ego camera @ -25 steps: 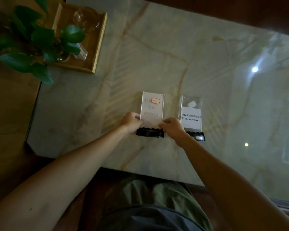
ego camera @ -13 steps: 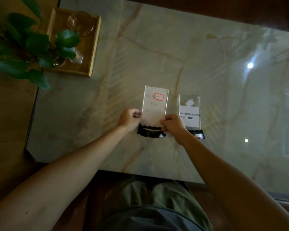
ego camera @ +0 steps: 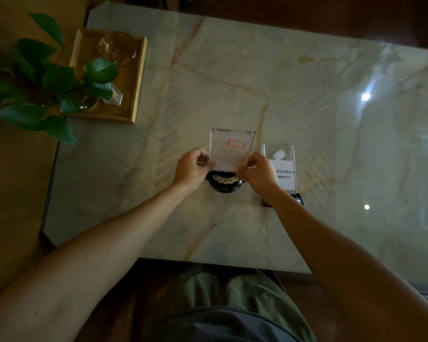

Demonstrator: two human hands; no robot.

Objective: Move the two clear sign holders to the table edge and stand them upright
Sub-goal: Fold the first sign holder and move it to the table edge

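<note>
Hands, left (ego camera: 192, 169) and right (ego camera: 257, 171), pinching side edges of clear acrylic sign holder with black base (ego camera: 231, 154) to steady upright, second clear holder (ego camera: 281, 169) beside.

Right hand (ego camera: 256, 172) covers left part of second sign holder (ego camera: 282, 166), hiding start of printed line. Handwriting on first sign holder (ego camera: 231, 150) too faint to read. Plant (ego camera: 47, 80) hides tray (ego camera: 136, 95) corner; glassware blurred.
</note>
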